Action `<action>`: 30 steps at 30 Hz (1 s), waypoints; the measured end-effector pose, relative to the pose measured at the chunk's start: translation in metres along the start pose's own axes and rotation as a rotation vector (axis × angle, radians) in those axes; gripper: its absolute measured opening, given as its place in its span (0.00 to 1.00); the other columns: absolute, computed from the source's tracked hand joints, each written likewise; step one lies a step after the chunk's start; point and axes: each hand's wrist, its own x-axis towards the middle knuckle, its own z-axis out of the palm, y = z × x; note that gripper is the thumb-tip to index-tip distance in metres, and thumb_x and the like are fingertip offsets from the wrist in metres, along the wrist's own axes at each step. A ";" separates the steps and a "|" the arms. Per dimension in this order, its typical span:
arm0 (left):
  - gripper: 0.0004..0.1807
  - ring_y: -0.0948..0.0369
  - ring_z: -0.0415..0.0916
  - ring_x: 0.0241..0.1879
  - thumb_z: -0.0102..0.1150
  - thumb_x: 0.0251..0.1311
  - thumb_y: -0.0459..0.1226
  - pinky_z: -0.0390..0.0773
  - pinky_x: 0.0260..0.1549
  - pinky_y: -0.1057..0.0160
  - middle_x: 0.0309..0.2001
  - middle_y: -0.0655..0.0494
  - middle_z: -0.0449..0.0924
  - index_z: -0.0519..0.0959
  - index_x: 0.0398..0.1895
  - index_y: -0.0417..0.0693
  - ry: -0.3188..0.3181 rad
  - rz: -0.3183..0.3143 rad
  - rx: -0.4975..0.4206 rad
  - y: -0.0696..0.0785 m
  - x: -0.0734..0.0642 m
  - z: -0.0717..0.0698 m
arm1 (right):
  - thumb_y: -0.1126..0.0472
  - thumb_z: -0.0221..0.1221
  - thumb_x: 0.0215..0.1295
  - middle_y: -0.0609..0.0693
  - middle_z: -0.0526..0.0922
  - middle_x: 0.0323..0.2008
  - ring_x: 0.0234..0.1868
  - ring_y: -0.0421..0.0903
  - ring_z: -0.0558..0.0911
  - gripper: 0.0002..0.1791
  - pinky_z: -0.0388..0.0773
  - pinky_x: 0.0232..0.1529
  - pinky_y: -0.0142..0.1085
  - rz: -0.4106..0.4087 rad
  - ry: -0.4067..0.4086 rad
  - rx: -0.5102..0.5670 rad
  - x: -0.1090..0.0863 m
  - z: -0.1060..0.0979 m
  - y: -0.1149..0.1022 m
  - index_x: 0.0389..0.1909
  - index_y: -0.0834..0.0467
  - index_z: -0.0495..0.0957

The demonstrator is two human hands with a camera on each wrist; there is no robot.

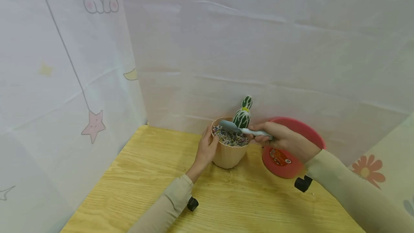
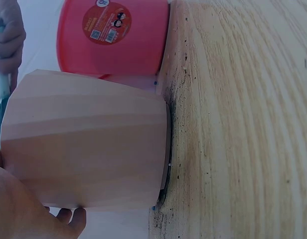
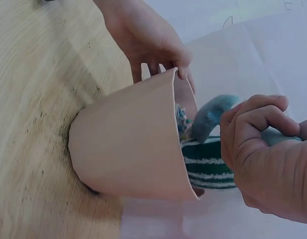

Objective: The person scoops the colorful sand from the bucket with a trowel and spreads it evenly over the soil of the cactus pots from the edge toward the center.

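A pale peach flower pot (image 1: 229,156) stands on the wooden table, filled with multicoloured granules (image 1: 228,137). Rising from its back right side is a knitted green-and-white cactus (image 1: 242,118) with a yellow band. My left hand (image 1: 207,148) grips the pot's left side, thumb at the rim and fingers along the outside wall. In my right hand (image 1: 279,136) is a small trowel (image 1: 230,126), held by its pale handle. Its grey-blue blade lies over the granules just in front of the cactus, also seen against the cactus in the right wrist view.
A red bucket (image 1: 280,170) with a round label stands right of the pot, partly behind my right forearm. White printed sheets (image 1: 226,46) hang close behind and to the left. Dark crumbs (image 2: 176,112) lie on the table (image 2: 243,124) around the pot's base.
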 end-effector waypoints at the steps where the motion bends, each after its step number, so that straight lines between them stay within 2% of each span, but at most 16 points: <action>1: 0.34 0.55 0.46 0.77 0.46 0.79 0.40 0.57 0.70 0.52 0.80 0.49 0.46 0.47 0.82 0.45 -0.002 0.002 -0.005 0.000 0.000 0.000 | 0.60 0.39 0.85 0.56 0.74 0.36 0.19 0.37 0.60 0.16 0.54 0.17 0.25 0.000 0.010 0.023 0.002 0.002 0.000 0.62 0.68 0.59; 6: 0.35 0.56 0.47 0.77 0.46 0.79 0.40 0.58 0.70 0.52 0.80 0.50 0.46 0.46 0.82 0.46 -0.011 0.001 -0.013 0.001 0.000 0.000 | 0.60 0.38 0.85 0.56 0.73 0.37 0.20 0.38 0.63 0.19 0.56 0.17 0.26 0.001 0.049 0.088 0.007 0.010 0.003 0.67 0.65 0.55; 10: 0.35 0.55 0.47 0.77 0.46 0.79 0.40 0.59 0.69 0.53 0.80 0.50 0.46 0.46 0.82 0.46 -0.016 -0.002 -0.017 0.000 -0.001 -0.001 | 0.59 0.39 0.85 0.56 0.74 0.36 0.19 0.38 0.63 0.17 0.57 0.17 0.26 -0.025 0.054 0.090 0.005 0.011 0.008 0.65 0.65 0.56; 15: 0.34 0.54 0.49 0.76 0.47 0.78 0.37 0.59 0.69 0.54 0.80 0.48 0.47 0.48 0.82 0.44 -0.007 0.019 -0.024 0.001 0.000 -0.003 | 0.59 0.39 0.85 0.54 0.75 0.34 0.15 0.37 0.62 0.15 0.56 0.15 0.26 -0.052 0.016 0.034 -0.006 0.010 0.016 0.59 0.67 0.59; 22: 0.35 0.52 0.50 0.76 0.48 0.77 0.36 0.58 0.69 0.54 0.79 0.46 0.48 0.49 0.81 0.41 0.010 0.022 -0.010 -0.001 0.003 -0.005 | 0.60 0.42 0.83 0.53 0.75 0.32 0.14 0.36 0.61 0.17 0.55 0.15 0.25 -0.072 -0.012 -0.011 -0.028 0.006 0.025 0.59 0.71 0.59; 25: 0.34 0.51 0.50 0.76 0.48 0.78 0.37 0.58 0.70 0.53 0.79 0.46 0.49 0.49 0.81 0.42 0.006 0.024 0.003 -0.002 0.002 -0.006 | 0.60 0.45 0.83 0.53 0.76 0.32 0.12 0.36 0.61 0.19 0.55 0.14 0.28 -0.098 0.004 -0.132 -0.038 0.004 0.029 0.60 0.73 0.63; 30: 0.34 0.51 0.50 0.76 0.47 0.78 0.38 0.57 0.70 0.51 0.80 0.48 0.49 0.49 0.82 0.45 -0.002 0.024 0.010 -0.002 -0.001 -0.008 | 0.58 0.56 0.78 0.57 0.79 0.34 0.14 0.40 0.64 0.25 0.60 0.17 0.32 -0.150 0.149 -0.379 -0.061 0.006 0.035 0.67 0.69 0.68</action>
